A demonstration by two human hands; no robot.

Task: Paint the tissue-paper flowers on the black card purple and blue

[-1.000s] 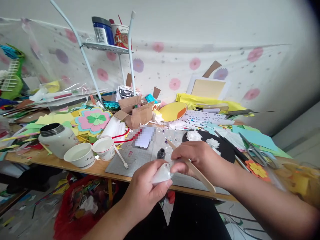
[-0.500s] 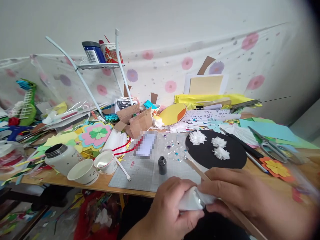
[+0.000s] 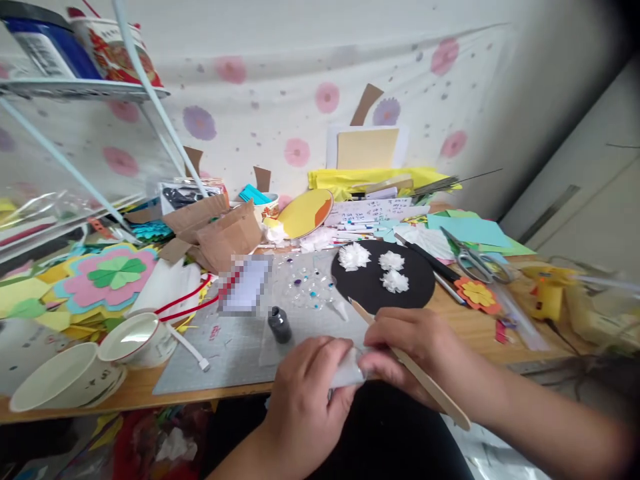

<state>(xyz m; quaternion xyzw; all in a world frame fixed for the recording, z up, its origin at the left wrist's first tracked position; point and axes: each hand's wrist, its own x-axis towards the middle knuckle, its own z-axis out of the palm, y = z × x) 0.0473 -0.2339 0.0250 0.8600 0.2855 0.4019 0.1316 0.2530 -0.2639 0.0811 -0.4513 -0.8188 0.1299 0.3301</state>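
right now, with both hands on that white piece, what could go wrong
The wooden stick tucked in the right hand points toward the black disc; a swing might knock its white flowers. The small dark bottle stands just beyond the left hand and could tip. The white piece, pinched by both, may tear.

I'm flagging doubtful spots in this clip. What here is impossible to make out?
Head view:
- White piece: mostly covered by the left hand and the right hand, which also grips a wooden stick; kind unclear.
- Card on the grey mat: pixelated over.
- Blue tin on the shelf: cut by the top edge.
- Yellow things at far right: blurred at the lens rim.
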